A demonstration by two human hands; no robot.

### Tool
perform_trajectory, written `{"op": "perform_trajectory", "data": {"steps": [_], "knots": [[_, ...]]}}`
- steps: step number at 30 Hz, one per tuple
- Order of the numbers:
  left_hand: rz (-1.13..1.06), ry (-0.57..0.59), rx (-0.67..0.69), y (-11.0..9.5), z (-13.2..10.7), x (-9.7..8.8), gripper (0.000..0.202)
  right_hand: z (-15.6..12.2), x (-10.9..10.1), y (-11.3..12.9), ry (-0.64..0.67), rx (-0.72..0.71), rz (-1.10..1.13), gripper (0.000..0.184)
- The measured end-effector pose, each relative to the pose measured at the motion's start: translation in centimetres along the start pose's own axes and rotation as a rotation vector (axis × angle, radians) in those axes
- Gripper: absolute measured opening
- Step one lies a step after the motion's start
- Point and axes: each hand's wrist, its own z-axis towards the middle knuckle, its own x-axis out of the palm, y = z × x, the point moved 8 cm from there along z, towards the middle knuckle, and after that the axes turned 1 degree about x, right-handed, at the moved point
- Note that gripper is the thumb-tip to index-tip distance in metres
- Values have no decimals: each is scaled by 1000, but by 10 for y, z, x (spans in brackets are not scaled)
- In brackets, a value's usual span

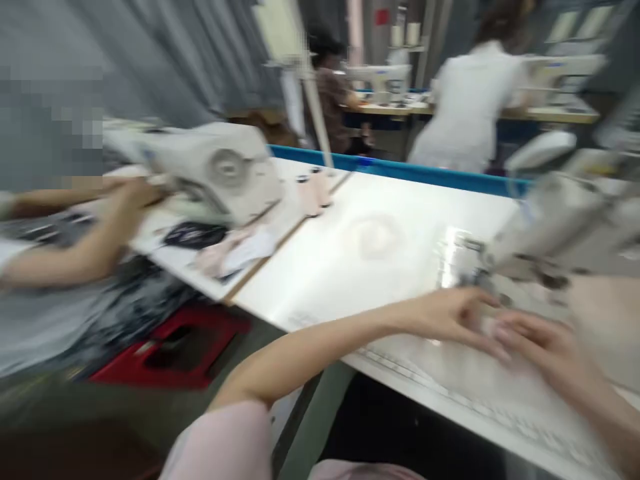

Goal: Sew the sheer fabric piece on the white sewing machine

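Note:
My left hand [455,317] reaches in over the white table, its thumb and fingers curled toward my right hand [540,340]. The fingertips of both hands meet in a pinch, with a small pale patch between them that is too blurred to name. Just beyond the hands stands a sewing machine [555,213], smeared by motion. Its shiny metal plate [453,257] lies close to my left hand. A pale pink piece [607,320], seemingly fabric, is at the right beyond my right hand.
Along the front edge of the white table [310,287] runs a printed ruler strip [450,393]. Pink thread spools [315,193] stand at its left seam. A co-worker's arms [80,260] are at another sewing machine [225,167] on the left. A red stool [170,353] is below.

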Motion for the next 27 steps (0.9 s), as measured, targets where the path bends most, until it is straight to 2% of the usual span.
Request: {"op": "perform_trajectory", "data": {"steps": [1,3,6,9,12,17,19,22,24,25,26,27], "knots": [[-85,5,-48,7,2,0,67,-2,4,-4,76,31,87,29],[-122,-5,-151,20,7,-5,57,2,7,-5,131,26,308,27],[-102,5,-284,32,10,-11,38,16,7,-6,139,7,523,26],[-95,-23,-310,30,11,-19,28,22,6,-9,133,13,642,24],[-98,-115,-286,26,11,-30,26,22,7,-13,138,12,706,21],[-62,-204,-290,26,9,-49,27,24,6,-20,127,40,751,19],[-20,-258,-298,22,4,-59,27,25,7,-22,114,45,727,18],[33,-364,-273,3,-5,-66,25,25,2,-19,32,-43,576,14],[76,-379,-232,-16,-10,-55,21,24,-1,-17,-32,-87,476,11],[95,-338,-212,-26,-11,-43,18,24,-1,-17,-35,-84,463,11],[91,-239,-197,-34,-11,-24,14,23,1,-18,-13,-66,480,12],[62,-74,-185,-40,-11,0,11,23,4,-18,34,-41,526,13]]}}
